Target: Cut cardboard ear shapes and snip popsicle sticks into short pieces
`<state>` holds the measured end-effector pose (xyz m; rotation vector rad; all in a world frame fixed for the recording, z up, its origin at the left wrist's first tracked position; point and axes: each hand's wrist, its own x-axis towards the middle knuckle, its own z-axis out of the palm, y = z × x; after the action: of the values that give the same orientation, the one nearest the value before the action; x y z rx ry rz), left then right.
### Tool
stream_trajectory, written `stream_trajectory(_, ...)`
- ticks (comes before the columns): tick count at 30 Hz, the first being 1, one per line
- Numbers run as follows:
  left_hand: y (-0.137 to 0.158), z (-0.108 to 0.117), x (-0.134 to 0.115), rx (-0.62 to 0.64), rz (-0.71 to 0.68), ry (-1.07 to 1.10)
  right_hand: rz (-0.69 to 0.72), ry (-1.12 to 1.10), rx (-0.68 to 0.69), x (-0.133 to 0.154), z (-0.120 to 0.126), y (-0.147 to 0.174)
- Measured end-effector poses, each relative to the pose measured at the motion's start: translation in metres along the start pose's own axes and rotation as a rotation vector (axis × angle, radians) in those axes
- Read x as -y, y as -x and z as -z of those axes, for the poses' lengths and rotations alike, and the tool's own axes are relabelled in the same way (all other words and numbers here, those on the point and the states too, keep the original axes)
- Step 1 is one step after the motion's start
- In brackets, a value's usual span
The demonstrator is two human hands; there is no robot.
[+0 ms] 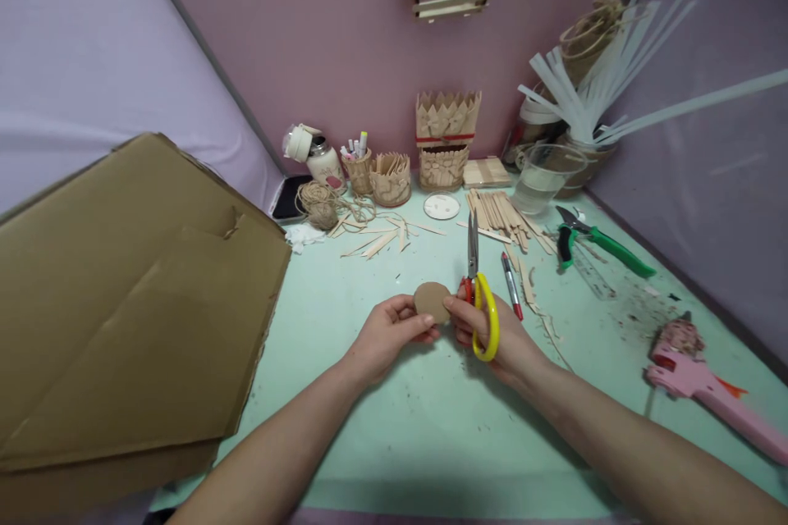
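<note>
A small round cardboard disc [432,300] is pinched between my two hands above the pale green table. My left hand [394,330] grips its left edge, thumb on top and fingers beneath. My right hand [489,332] pinches the disc's right edge with thumb and fingertips. Hooked in that same hand is a pair of scissors [473,250] with one yellow and one red handle loop, the blades pointing away from me. Just right of the scissors lies a red and grey marker [511,285].
A large cardboard sheet [135,303] covers the left side. Wooden sticks [501,213], twine [320,205] and stick-covered holders [390,179] stand towards the back. At right are green-handled pruners [607,246], a pink glue gun [707,385] and a plastic cup [542,179].
</note>
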<state>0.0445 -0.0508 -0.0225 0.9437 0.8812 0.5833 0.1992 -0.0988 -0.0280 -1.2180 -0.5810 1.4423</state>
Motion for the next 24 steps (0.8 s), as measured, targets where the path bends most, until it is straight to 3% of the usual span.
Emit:
stream_trajectory(6, -0.002, 0.0, 0.003, -0.05, -0.072, -0.134, 0.09, 0.248, -0.051, 0.002, -0.007, 0.008)
stream_trajectory(12, 0.002, 0.009, -0.002, 0.105, -0.037, -0.436, 0.125, 0.429, -0.028, -0.001, -0.002, 0.002)
stream_trajectory(15, 0.003, 0.012, -0.001, 0.092, -0.072, -0.54, 0.143, 0.466, 0.004, -0.005, 0.003, -0.002)
stream_trajectory(21, 0.003, 0.012, -0.004, -0.09, -0.242, -0.464, 0.189, 0.466, 0.012, -0.006, 0.002, 0.001)
stream_trajectory(24, 0.004, 0.008, -0.002, -0.112, -0.277, -0.367, 0.175, 0.463, 0.049, -0.007, -0.001, 0.006)
